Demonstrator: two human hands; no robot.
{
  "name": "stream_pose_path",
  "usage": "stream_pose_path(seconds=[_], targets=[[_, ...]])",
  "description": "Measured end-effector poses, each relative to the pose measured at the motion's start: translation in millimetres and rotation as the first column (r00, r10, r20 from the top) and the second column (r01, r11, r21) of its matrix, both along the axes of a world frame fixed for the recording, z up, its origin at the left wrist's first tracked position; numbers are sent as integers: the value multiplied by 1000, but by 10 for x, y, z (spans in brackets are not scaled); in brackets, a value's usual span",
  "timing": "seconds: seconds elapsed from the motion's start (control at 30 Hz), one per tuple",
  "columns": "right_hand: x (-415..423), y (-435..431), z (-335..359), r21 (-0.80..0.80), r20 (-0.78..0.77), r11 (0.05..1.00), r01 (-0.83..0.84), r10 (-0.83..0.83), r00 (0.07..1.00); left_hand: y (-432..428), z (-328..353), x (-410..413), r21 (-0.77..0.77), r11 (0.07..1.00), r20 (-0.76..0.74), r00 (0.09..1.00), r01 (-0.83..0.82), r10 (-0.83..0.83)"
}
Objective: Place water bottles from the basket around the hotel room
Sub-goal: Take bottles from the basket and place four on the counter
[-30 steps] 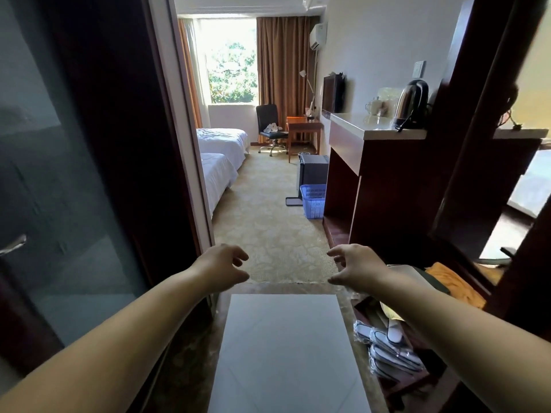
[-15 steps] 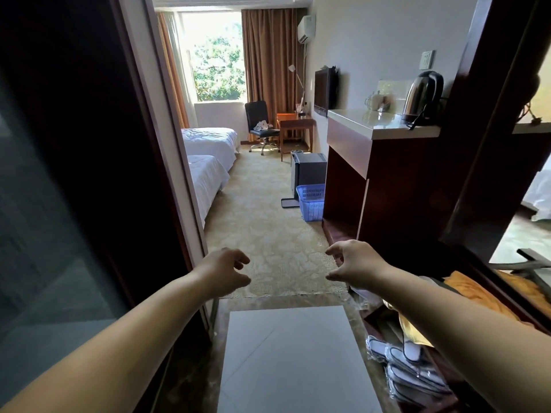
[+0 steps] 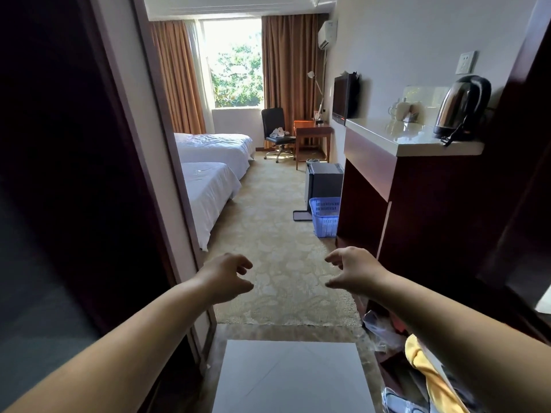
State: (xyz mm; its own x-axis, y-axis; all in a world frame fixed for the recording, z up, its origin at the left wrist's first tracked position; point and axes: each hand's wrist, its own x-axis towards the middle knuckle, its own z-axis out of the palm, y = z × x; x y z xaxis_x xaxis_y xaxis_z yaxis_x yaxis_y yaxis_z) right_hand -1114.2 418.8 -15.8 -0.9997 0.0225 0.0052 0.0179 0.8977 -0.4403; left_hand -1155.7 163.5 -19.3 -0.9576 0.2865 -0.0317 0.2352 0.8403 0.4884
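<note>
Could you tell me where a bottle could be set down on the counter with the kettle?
The white counter top is bare along its front edge and at its corner near the television. The back is crowded: cups by the wall and the kettle at the near end. Both the left hand and right hand are empty.

Hotel room: 2 white beds (image 3: 214,162), kettle (image 3: 460,107), minibar fridge (image 3: 325,183).

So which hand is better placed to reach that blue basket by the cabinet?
Probably the right hand: the blue basket sits ahead on the right, against the cabinet. Both hands are empty; the left hand is farther across.
</note>
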Motion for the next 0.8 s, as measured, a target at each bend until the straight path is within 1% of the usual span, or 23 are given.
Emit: stream_pose_path(seconds=[0.1,0.27,0.43,0.67,0.8], targets=[[-331,232,13,9,7,1000,-3,3,1000,225,23,-340,-13,1000,4,1000,2,-2],[-828,589,18,0,-12,1000,10,-10,1000,527,-31,-855,17,1000,3,1000,-17,17],[-1271,778,-43,-50,-60,998,49,-52,997,708,-98,-1263,79,996,19,999,-47,46],[-2105,823,-218,-11,-28,998,63,-63,998,716,-258,-2105,52,997,34,998,-49,47],[-2675,781,-305,-25,-10,996,90,-90,996,677,-328,-2724,21,999,57,998,-27,25]])
